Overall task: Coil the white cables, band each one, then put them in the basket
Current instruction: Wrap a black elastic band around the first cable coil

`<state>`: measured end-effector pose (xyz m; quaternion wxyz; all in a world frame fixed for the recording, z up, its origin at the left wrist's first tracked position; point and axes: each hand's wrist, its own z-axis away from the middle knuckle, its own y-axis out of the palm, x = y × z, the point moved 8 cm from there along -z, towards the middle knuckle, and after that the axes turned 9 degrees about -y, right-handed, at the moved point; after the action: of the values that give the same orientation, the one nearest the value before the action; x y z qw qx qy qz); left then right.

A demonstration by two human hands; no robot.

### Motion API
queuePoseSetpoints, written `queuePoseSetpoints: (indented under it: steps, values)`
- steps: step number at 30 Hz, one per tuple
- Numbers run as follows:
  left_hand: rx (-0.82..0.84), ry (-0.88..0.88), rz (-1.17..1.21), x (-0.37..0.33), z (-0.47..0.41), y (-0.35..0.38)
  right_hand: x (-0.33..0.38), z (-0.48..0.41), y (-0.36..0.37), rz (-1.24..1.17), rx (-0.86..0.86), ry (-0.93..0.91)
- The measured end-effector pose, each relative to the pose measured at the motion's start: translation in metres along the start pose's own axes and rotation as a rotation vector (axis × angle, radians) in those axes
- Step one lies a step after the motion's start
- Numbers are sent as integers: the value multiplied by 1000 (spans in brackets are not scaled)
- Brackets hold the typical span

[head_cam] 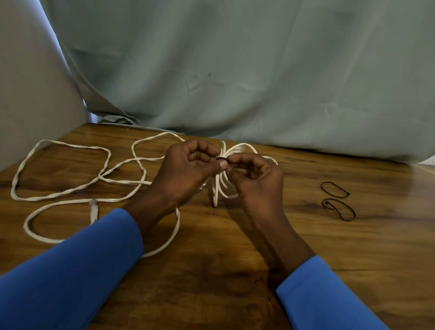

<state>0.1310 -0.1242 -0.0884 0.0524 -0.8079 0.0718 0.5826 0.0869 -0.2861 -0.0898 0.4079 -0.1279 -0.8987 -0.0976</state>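
A coiled white cable (220, 189) stands upright between my hands at the table's middle. My left hand (184, 167) and my right hand (256, 179) both pinch a black band (222, 159) at the coil's top, thumbs nearly touching. A second white cable (75, 191) lies uncoiled in loose loops across the left of the table, one plug (93, 210) near my left sleeve. Two spare black bands (335, 189) (339, 210) lie flat on the table to the right. No basket is in view.
The wooden table (226, 285) ends at a front edge close to my sleeves. A pale green cloth (247, 61) hangs behind the table's far edge. A grey panel (12, 105) stands at the left.
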Motion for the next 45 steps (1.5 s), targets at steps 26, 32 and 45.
queuePoseSetpoints:
  steps: [26, 32, 45]
  values:
    - [42, 132, -374, -11, 6, 2, 16, 8, -2, 306, 40, -82]
    - [24, 87, -400, -6, 5, 4, 11, 8, 0, 222, 92, -54]
    - [31, 441, -749, -25, 20, 16, 18, 5, -10, 30, 23, -60]
